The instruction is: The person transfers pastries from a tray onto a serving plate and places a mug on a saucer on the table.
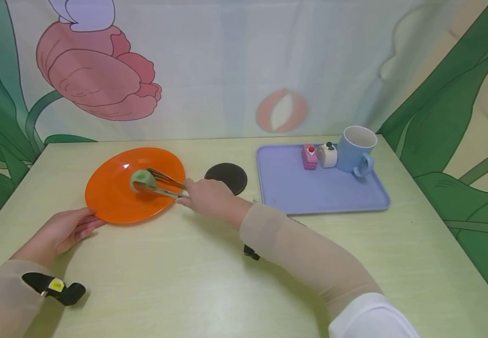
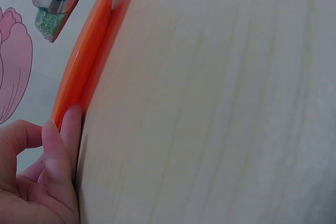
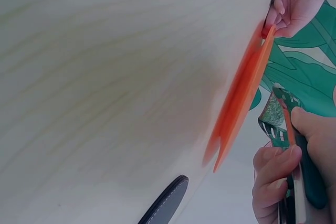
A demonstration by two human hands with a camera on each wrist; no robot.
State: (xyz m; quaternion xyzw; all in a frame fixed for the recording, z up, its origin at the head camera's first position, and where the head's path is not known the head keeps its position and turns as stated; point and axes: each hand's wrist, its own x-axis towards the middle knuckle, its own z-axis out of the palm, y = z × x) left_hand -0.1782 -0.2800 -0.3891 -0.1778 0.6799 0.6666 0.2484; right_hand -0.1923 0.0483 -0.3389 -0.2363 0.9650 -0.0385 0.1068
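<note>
My left hand (image 1: 70,229) pinches the near left rim of an orange plate (image 1: 117,209), thumb on top and fingers under the edge; the left wrist view shows this rim (image 2: 79,69) side-on. With my right hand (image 1: 211,197) I grip metal serving tongs (image 1: 162,190). Between the tong ends is a small green roll cake (image 1: 143,177), held over the plate's middle. In the right wrist view the cake (image 3: 273,111) sits between the slotted tong ends, and my fingers wrap the handles.
Right of the plate lies a round black coaster (image 1: 232,176), partly behind my right hand. A lavender tray (image 1: 307,197) at the back right carries a pink cake slice (image 1: 309,158), a white roll cake (image 1: 327,156) and a blue mug (image 1: 349,152). A printed curtain hangs behind the table.
</note>
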